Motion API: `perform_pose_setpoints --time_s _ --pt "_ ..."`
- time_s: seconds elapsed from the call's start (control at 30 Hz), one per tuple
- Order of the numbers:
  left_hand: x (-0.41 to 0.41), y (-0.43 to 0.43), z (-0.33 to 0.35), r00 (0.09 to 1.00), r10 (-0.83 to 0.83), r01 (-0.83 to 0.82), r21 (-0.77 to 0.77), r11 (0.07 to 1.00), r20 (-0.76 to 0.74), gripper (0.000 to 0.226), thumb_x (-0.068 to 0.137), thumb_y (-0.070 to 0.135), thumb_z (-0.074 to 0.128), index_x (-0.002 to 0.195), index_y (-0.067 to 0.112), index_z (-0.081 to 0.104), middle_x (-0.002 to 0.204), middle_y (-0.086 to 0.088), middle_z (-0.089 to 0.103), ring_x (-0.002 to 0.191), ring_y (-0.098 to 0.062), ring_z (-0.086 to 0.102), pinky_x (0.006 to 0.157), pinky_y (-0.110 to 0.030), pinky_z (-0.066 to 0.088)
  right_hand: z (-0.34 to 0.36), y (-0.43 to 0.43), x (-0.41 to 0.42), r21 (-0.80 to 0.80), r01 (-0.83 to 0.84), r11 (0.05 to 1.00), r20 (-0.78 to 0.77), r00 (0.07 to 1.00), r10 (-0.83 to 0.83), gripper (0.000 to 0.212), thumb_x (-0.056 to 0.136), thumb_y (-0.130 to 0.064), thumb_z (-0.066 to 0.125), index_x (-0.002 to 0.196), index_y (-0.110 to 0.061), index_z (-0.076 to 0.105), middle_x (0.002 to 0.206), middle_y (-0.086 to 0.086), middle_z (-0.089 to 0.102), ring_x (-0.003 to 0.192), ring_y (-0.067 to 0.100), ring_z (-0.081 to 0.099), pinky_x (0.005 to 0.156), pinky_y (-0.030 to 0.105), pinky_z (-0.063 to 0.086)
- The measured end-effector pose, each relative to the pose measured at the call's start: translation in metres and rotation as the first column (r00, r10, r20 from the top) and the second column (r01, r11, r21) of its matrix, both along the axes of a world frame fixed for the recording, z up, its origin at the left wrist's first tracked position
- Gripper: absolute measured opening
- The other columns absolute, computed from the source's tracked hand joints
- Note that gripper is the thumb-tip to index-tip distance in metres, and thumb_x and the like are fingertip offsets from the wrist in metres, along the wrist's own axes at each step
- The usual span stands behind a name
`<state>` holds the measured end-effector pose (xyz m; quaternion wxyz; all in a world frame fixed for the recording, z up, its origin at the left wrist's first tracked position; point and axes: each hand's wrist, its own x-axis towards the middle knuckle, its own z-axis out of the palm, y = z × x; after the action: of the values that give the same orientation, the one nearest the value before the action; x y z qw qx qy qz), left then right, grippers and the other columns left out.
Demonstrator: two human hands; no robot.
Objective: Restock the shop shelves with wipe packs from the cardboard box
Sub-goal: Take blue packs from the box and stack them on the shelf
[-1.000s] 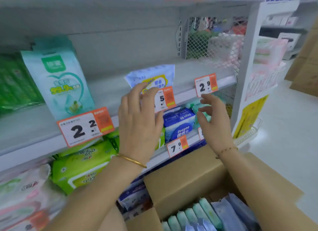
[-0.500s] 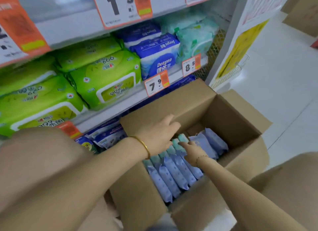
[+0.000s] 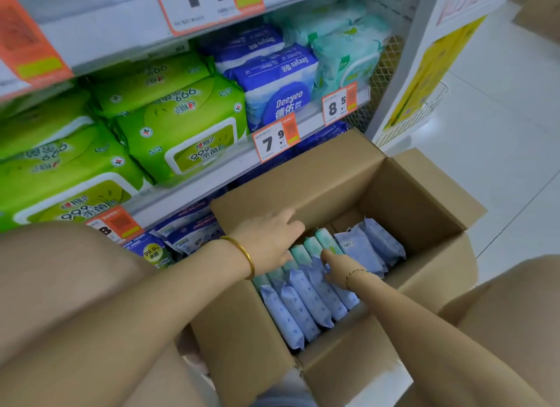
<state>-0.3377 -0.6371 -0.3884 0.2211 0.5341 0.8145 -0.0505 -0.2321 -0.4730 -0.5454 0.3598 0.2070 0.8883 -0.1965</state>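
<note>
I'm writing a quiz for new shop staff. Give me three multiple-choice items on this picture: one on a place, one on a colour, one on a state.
1. Where is the right hand?
A) in the cardboard box, among the packs
B) on a price tag
C) on the floor
2. What colour are the large packs left of the Deeyeo packs?
A) red
B) green
C) black
3. The cardboard box is:
A) taped shut
B) flattened
C) open
Answers: 1 A, its fingers reach between the blue packs; 2 B, bright green wrappers; 3 C, its flaps are folded out.
</note>
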Motion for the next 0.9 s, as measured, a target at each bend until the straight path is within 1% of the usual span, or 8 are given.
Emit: perform_pose_setpoints --time_s 0.2,0.4,0.5,0.57,0.63,0.77,0.83,0.9 --pt "0.003 -0.003 0.0 1.0 0.007 -0.007 0.005 1.0 0.016 0.041 0.091 0.026 0.054 0.128 0.011 0.041 0.138 -0.009 0.032 0.114 -0.029 0.05 0.087 -0.045 0.051 0.01 0.002 0.005 0.077 0.004 0.997 -0.019 1.0 -0.002 0.023 0.091 -0.008 0.044 0.114 -0.012 0.043 0.105 0.017 0.057 0.081 0.027 0.046 0.071 0.038 0.045" --pt "0.005 -0.006 0.001 0.997 0.062 -0.063 0.026 0.998 0.037 0.044 0.09 0.025 0.057 0.129 0.013 0.04 0.142 -0.009 0.028 0.118 -0.031 0.046 0.092 -0.046 0.048 0.055 0.021 -0.008 0.151 0.226 0.962 -0.209 0.959 -0.193 0.012 0.093 -0.011 0.042 0.105 -0.01 0.046 0.093 0.015 0.058 0.078 0.025 0.049 0.064 0.032 0.04" --pt "0.011 -0.004 0.003 0.985 0.116 -0.124 0.055 0.991 0.127 0.059 0.089 0.028 0.06 0.139 0.017 0.03 0.152 -0.008 0.014 0.132 -0.03 0.035 0.103 -0.044 0.042 0.105 0.024 -0.023 0.017 0.327 0.945 -0.354 0.886 -0.3 0.011 0.09 -0.013 0.05 0.098 -0.007 0.051 0.089 0.011 0.055 0.077 0.031 0.058 0.063 0.036 0.049" --pt "0.015 -0.002 0.003 0.957 0.176 -0.196 0.067 0.978 0.23 0.076 0.084 0.035 0.065 0.145 0.022 0.021 0.156 -0.006 0.005 0.139 -0.028 0.026 0.107 -0.041 0.038 0.133 0.021 -0.026 -0.257 0.454 0.853 -0.372 0.768 -0.52 0.002 0.089 -0.01 0.05 0.09 -0.009 0.051 0.082 0.008 0.051 0.069 0.031 0.061 0.062 0.038 0.056" --pt "0.015 0.0 0.001 0.911 0.254 -0.292 0.072 0.954 0.324 0.094 0.075 0.044 0.071 0.147 0.029 0.012 0.155 -0.005 0.006 0.14 -0.029 0.022 0.108 -0.04 0.036 0.153 0.013 -0.026 -0.562 0.52 0.644 -0.222 0.655 -0.723 0.008 0.09 -0.006 0.049 0.084 -0.01 0.051 0.08 0.01 0.051 0.064 0.028 0.061 0.066 0.041 0.06" --pt "0.007 0.0 0.009 0.831 0.385 -0.472 0.144 0.87 0.4 0.098 0.067 0.036 0.078 0.144 0.029 0.017 0.139 -0.004 0.034 0.119 -0.028 0.048 0.09 -0.044 0.051 0.172 -0.005 -0.029 -0.822 0.497 0.279 0.089 0.595 -0.799 0.007 0.092 -0.003 0.046 0.087 -0.007 0.05 0.08 0.017 0.061 0.063 0.028 0.066 0.063 0.038 0.061" --pt "-0.001 -0.001 0.019 0.706 0.456 -0.595 0.105 0.797 0.542 0.087 0.07 0.024 0.077 0.14 0.027 0.026 0.126 -0.004 0.043 0.098 -0.025 0.058 0.072 -0.038 0.056 0.175 -0.01 -0.031 -0.851 0.478 0.219 0.116 0.577 -0.808 0.004 0.094 -0.009 0.047 0.092 -0.008 0.05 0.071 0.015 0.066 0.057 0.026 0.068 0.059 0.035 0.061" --pt "-0.011 -0.005 0.029 0.514 0.512 -0.693 -0.02 0.721 0.688 0.083 0.063 0.029 0.079 0.134 0.026 0.038 0.125 -0.002 0.05 0.102 -0.022 0.058 0.08 -0.033 0.052 0.176 -0.011 -0.032 -0.837 0.446 0.318 -0.017 0.558 -0.83 0.013 0.096 -0.021 0.048 0.099 -0.009 0.053 0.064 0.012 0.064 0.047 0.016 0.064 0.05 0.024 0.056"
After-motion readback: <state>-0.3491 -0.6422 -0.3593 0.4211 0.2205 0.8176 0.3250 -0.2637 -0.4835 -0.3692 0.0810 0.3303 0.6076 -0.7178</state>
